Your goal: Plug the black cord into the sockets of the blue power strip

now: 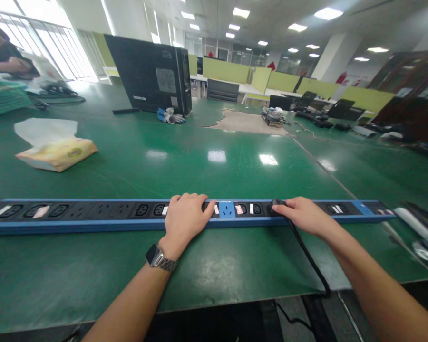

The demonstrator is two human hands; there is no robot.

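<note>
A long power strip (103,225) with a blue frame and black sockets lies across the green table. My left hand (187,216), with a watch on its wrist, rests over the strip's middle, its fingers wrapped over the far edge. To the right, my right hand (301,213) pinches a black plug (277,203) at a socket on the strip. A black cable (308,254) runs from the plug down over the table's near edge. Between my hands is a blue socket (227,209). Whether the plug is fully seated cannot be seen.
A tissue pack (59,149) lies at the left, before a green basket (7,99). Farther back stand a black computer case (153,76) and gloves (170,116). A person (9,59) is at the far left. Metallic items (419,232) lie beyond the strip's right end.
</note>
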